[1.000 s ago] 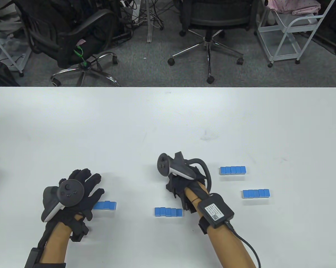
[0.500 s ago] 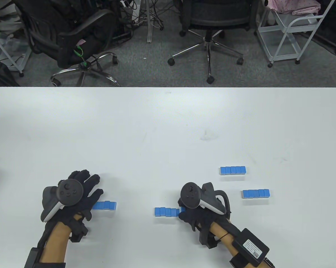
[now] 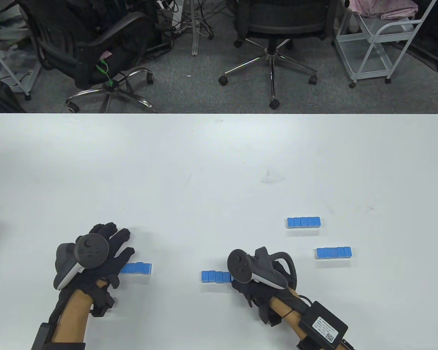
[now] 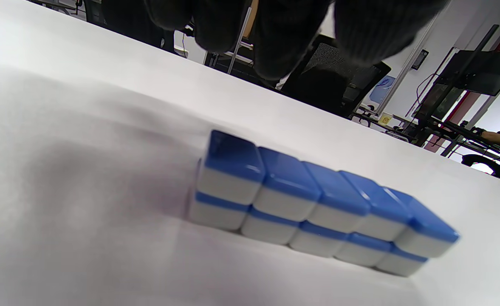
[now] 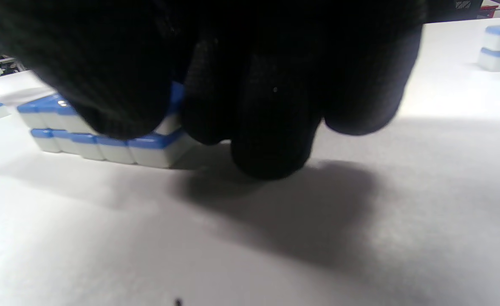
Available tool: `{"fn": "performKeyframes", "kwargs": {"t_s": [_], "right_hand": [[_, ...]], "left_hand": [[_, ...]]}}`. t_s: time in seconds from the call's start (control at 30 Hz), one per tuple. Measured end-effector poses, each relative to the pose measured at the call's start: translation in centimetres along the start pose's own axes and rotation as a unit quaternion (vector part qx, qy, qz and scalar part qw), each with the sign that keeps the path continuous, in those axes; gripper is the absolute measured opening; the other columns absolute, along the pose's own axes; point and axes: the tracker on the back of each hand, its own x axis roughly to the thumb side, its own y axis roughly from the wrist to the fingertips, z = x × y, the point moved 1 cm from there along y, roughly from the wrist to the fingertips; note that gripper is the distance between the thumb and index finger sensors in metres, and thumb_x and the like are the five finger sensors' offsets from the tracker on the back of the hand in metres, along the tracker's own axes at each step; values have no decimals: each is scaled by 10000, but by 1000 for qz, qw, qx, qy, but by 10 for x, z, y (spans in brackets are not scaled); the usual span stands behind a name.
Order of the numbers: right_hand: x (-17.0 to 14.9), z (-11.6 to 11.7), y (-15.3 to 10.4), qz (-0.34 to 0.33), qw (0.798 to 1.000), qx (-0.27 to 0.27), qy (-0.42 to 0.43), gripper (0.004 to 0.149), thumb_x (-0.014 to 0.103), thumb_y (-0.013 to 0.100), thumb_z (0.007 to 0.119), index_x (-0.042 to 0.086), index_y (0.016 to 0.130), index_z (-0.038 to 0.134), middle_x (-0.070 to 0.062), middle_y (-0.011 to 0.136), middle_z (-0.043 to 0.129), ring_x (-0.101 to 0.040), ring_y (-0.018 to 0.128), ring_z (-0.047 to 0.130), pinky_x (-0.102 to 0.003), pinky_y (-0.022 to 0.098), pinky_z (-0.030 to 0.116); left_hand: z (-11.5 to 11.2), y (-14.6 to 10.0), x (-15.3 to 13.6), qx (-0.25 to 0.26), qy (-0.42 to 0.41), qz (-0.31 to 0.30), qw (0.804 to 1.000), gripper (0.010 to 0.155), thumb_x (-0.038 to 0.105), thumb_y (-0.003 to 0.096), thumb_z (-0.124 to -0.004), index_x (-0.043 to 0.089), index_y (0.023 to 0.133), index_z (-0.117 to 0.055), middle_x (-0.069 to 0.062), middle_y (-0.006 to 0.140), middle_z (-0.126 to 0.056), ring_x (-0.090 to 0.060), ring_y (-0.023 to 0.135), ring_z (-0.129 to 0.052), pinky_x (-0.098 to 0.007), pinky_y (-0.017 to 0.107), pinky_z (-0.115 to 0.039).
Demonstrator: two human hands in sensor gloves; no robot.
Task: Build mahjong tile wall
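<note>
Four short two-layer rows of blue-backed mahjong tiles stand on the white table (image 3: pixel 204 175). My left hand (image 3: pixel 111 246) hovers with fingers spread over the left end of the left row (image 3: pixel 140 268). In the left wrist view its fingertips (image 4: pixel 275 46) hang above that row (image 4: pixel 317 204) without touching it. My right hand (image 3: pixel 241 286) sits at the right end of the middle row (image 3: pixel 214 276). In the right wrist view its thumb and fingers (image 5: pixel 266 127) curl around the top end tile (image 5: pixel 174 100) of that row (image 5: pixel 105 146).
Two more tile rows stand to the right, one further back (image 3: pixel 303 222) and one nearer (image 3: pixel 333 252). Office chairs and a white cart stand on the floor beyond the table's far edge.
My right hand has come back from beyond the middle row, turned, and settled on its right end, then shifted slightly left. The left hand and all rows have stayed put.
</note>
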Motion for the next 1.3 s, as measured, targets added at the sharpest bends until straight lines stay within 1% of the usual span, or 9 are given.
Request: {"fn": "performKeyframes", "kwargs": {"t_s": [0.6, 0.73, 0.8, 0.9, 1.0, 1.07, 1.1, 1.17, 1.3], "right_hand": [[4, -3, -3, -7, 1000, 0, -14, 629, 453, 302, 888, 163, 848, 768, -59, 685, 973, -231, 517, 1055, -494, 478, 857], [-8, -37, -13, 14, 998, -60, 1, 640, 525, 318, 802, 182, 857, 760, -54, 677, 978, -236, 510, 1054, -495, 469, 856], [-27, -69, -23, 63, 989, -132, 21, 624, 546, 332, 780, 186, 842, 782, -49, 657, 991, -239, 491, 1058, -498, 456, 857], [-60, -101, -28, 144, 973, -179, 22, 632, 573, 342, 756, 182, 838, 797, -67, 652, 999, -263, 483, 1055, -514, 446, 847], [-98, -124, -17, 248, 957, -151, -18, 673, 612, 339, 725, 202, 871, 763, -72, 712, 973, -286, 557, 1026, -529, 496, 815], [-125, -126, -2, 297, 950, -86, -45, 758, 661, 313, 693, 220, 930, 688, -96, 796, 929, -330, 657, 983, -557, 549, 777], [-140, -122, 5, 325, 943, -27, -62, 812, 705, 298, 651, 247, 968, 623, -96, 861, 889, -349, 738, 940, -568, 588, 751], [-159, -113, 15, 366, 929, 23, -54, 872, 740, 278, 615, 281, 1013, 525, -116, 973, 792, -396, 881, 825, -603, 663, 675], [-194, -79, 31, 406, 905, 114, 48, 933, 768, 262, 580, 313, 1049, 370, -172, 1108, 581, -454, 1025, 602, -659, 741, 528]], "left_hand": [[0, -1, 0, 2, 0, -2, 1000, 637, 583, 497, -666, 338, 1081, -610, -35, 1204, -409, -359, 1129, -317, -713, 758, -252], [0, -1, -1, 3, -1, -1, 1000, 634, 582, 496, -667, 339, 1079, -614, -38, 1203, -410, -361, 1128, -319, -713, 757, -253], [0, -1, -1, 3, -3, 0, 1000, 635, 582, 496, -666, 337, 1079, -613, -37, 1203, -411, -359, 1128, -318, -713, 757, -253], [0, -1, 0, 3, -2, -1, 1000, 635, 582, 496, -666, 338, 1080, -613, -37, 1204, -409, -360, 1128, -318, -713, 758, -252], [-1, -1, 0, 1, 0, -2, 1000, 635, 583, 497, -665, 337, 1080, -613, -37, 1204, -410, -360, 1127, -320, -713, 757, -255], [1, -1, 0, 4, -4, -1, 1000, 636, 582, 496, -666, 336, 1081, -611, -37, 1203, -409, -362, 1127, -318, -712, 758, -254], [1, -1, 0, 5, -4, -2, 1000, 635, 582, 497, -666, 337, 1081, -610, -37, 1203, -408, -358, 1128, -317, -712, 758, -254], [1, -1, 0, 5, -3, -2, 1000, 636, 582, 496, -666, 336, 1080, -612, -36, 1203, -409, -359, 1128, -317, -712, 758, -254], [1, -1, 0, 3, -4, -1, 1000, 635, 583, 497, -665, 338, 1080, -612, -37, 1204, -409, -360, 1127, -319, -713, 757, -254]]}}
